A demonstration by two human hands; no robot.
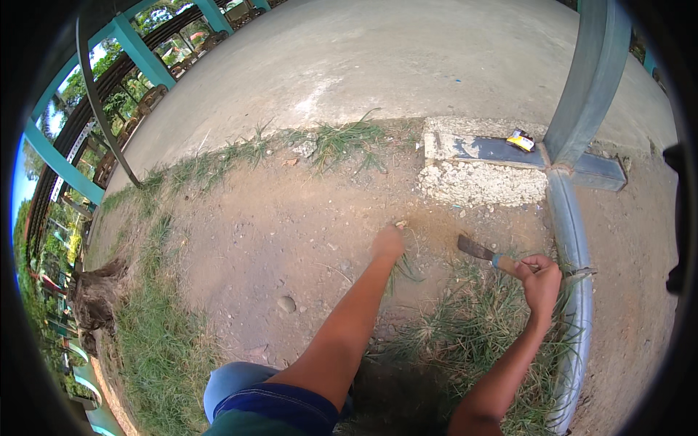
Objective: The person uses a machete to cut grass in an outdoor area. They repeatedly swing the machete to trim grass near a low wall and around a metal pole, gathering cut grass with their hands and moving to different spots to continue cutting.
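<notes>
My left hand point(388, 244) is closed over the bare soil in the middle. Green grass blades point(406, 270) hang from under it, and a pale root-like bit shows at its far side, so it grips a grass tuft. To its right, my right hand point(540, 282) is wrapped round the wooden handle of a small weeding blade point(476, 248). The blade is dark, flat and widens toward its tip, with a blue-green band where it meets the handle. Its tip points left toward my left hand, close above the soil. A grey pointed piece point(580, 275) shows beyond my right hand; I cannot tell whether it belongs to the tool.
Thick grass point(465, 327) grows below my right hand. A metal pipe point(571, 232) runs along the right, joined to a grey post point(592, 80). A concrete block point(480, 184) carries a yellow-and-black wrapper point(520, 140). A round stone point(286, 304) and a stump point(99, 296) lie left.
</notes>
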